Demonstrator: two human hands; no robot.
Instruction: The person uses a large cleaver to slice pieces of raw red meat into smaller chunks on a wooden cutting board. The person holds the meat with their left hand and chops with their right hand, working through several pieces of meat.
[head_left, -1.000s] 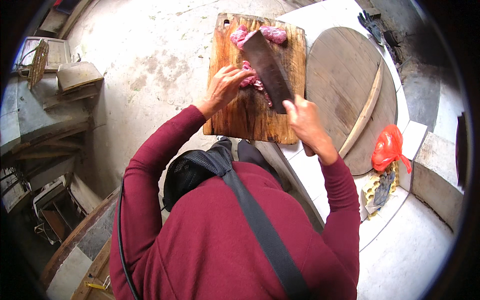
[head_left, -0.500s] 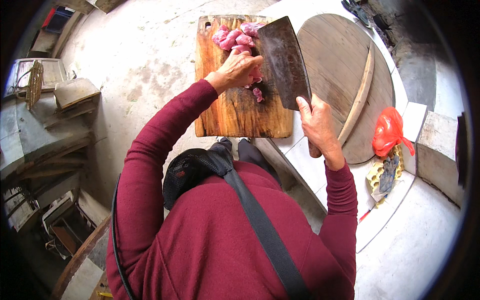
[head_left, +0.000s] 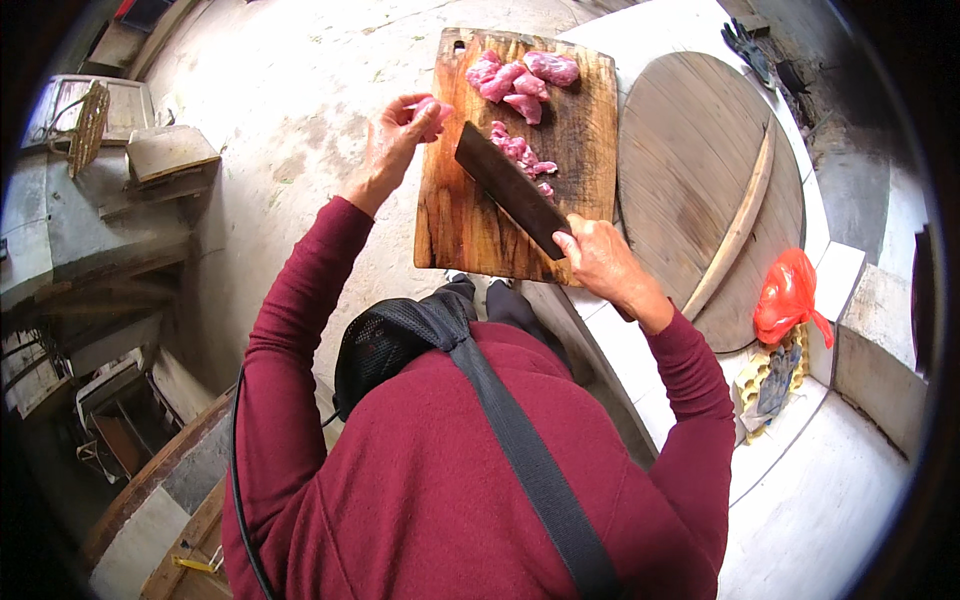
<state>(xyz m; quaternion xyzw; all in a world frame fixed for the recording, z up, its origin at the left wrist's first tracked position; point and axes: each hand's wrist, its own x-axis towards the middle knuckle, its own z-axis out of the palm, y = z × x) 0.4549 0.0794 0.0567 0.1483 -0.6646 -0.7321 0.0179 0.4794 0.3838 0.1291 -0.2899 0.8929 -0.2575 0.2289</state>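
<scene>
Moved since prev. frame: L hand [head_left: 388, 145], now out left w/ meat pc. [head_left: 430, 114] pinched in fingertips, by L edge of cutting board [head_left: 465, 240]; cleaver [head_left: 510, 188], gripped in R hand [head_left: 607, 258], now near edge-on over board. Meat bits [head_left: 517, 150] on board, R of L hand; bigger chunks [head_left: 530, 85] just past. R of R hand: round wood disc [head_left: 670, 150] on worktop [head_left: 622, 345], red bag [head_left: 785, 297] near.

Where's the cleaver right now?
In the head view, the cleaver is in the right hand, over the wooden cutting board, its blade just left of the small chopped meat pieces.
</scene>
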